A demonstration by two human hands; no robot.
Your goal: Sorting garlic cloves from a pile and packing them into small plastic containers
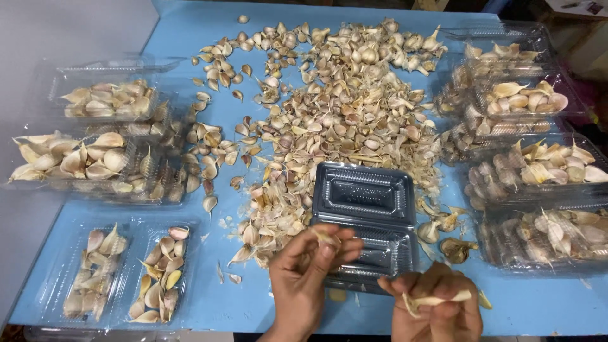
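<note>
My left hand (305,272) is at the near edge of the blue table (190,38), fingers pinched on a garlic clove (325,237). My right hand (437,304) holds another pale garlic clove (437,299) lengthwise between thumb and fingers. Just beyond both hands lies an open, empty clear plastic clamshell box (364,218). A big heap of loose garlic cloves and papery skins (342,114) covers the middle of the table behind it.
Clear boxes filled with cloves are stacked at the left (88,158) and right (538,164). An open tray with cloves (126,272) sits at the near left. Loose cloves (443,228) lie right of the empty box.
</note>
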